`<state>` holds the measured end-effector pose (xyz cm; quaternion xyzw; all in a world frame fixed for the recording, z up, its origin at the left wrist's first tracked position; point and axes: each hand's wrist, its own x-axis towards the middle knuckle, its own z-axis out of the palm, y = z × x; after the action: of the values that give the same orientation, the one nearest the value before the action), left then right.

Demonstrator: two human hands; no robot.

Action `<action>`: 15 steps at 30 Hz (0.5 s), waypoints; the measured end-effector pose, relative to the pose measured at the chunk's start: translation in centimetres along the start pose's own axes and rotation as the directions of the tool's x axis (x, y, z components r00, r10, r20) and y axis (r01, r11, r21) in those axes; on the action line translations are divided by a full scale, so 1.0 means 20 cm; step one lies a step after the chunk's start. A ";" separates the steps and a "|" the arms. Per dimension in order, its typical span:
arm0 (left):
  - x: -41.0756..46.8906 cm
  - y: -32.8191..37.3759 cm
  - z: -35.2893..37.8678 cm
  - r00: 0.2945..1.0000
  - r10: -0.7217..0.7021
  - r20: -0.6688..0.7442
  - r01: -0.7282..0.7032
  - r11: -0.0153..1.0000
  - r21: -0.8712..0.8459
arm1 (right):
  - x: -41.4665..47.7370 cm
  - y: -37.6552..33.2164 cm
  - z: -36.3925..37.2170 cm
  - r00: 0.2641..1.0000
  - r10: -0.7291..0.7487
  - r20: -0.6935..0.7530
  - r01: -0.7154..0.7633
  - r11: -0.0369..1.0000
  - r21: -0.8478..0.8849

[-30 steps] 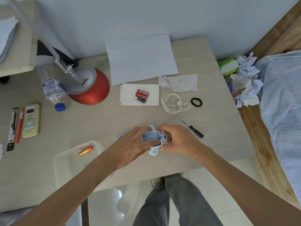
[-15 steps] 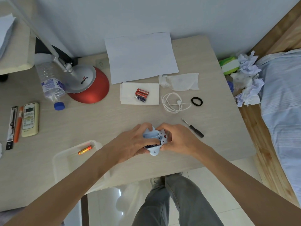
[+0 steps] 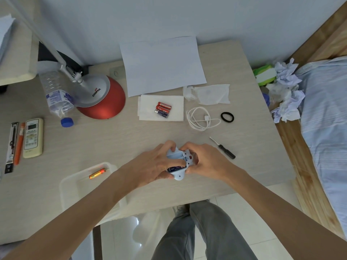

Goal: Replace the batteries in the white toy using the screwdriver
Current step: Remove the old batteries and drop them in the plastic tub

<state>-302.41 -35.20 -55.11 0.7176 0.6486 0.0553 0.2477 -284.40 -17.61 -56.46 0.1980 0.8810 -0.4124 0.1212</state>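
Near the front edge of the bench (image 3: 112, 143), both hands are clamped on the white toy (image 3: 178, 176), which has its battery bay facing up. The left hand (image 3: 150, 166) wraps it from 9 o'clock and the right hand (image 3: 208, 164) from 3 o'clock, fingers curled round the shell. One dark battery (image 3: 174, 168) lies in the bay. The screwdriver (image 3: 223, 148) rests on the bench at 2 o'clock of the toy, untouched. Three spare batteries (image 3: 163, 109) sit on a tissue (image 3: 146, 109) at 12 o'clock. A tray (image 3: 75, 184) at 9 o'clock holds an orange battery (image 3: 97, 173).

White toy (image 3: 178, 175) holds a dark blue battery (image 3: 175, 168); black-handled screwdriver (image 3: 222, 148), red lamp base (image 3: 105, 107), pale woodgrain table (image 3: 116, 141)
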 end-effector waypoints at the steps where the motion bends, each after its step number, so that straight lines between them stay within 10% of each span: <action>1: 0.00 0.00 0.01 1.000 0.001 -0.006 -0.001 1.000 0.000 | 0.00 0.00 0.00 1.000 0.000 0.001 0.000 1.000 0.001; 15: -0.08 0.07 0.13 0.940 -0.258 -0.225 0.169 0.921 -0.351 | 0.00 0.02 0.02 1.000 0.013 -0.017 -0.013 0.999 0.038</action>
<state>-300.39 -37.53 -56.30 0.5768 0.7326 0.2307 0.2780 -284.24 -17.70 -57.12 0.2094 0.8726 -0.4267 0.1124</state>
